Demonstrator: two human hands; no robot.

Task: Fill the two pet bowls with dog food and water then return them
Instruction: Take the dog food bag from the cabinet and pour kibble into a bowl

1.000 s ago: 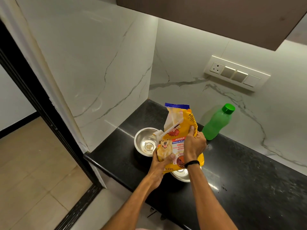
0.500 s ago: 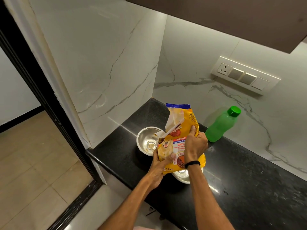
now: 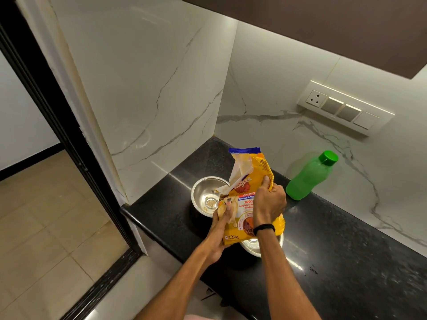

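Note:
A yellow dog food bag (image 3: 250,181) is held over the black counter, its torn side opening tipped toward a steel bowl (image 3: 203,195). Brown kibble shows at the opening, above that bowl's right rim. My left hand (image 3: 219,229) grips the bag's lower left corner from below. My right hand (image 3: 269,202), with a black wristband, pinches the bag's right edge near the middle. A second steel bowl (image 3: 250,247) sits nearer to me, mostly hidden under the bag and my right wrist. A green water bottle (image 3: 309,176) with its cap on stands to the right, by the wall.
The black counter (image 3: 346,262) ends at a corner on the left, with marble walls behind and beside it. A switch panel (image 3: 344,107) is on the back wall and a dark cabinet hangs overhead. A doorway and tiled floor lie to the left.
The bag has tipped slightly further toward the left bowl and kibble now shows at its opening. Both hands keep the same grip.

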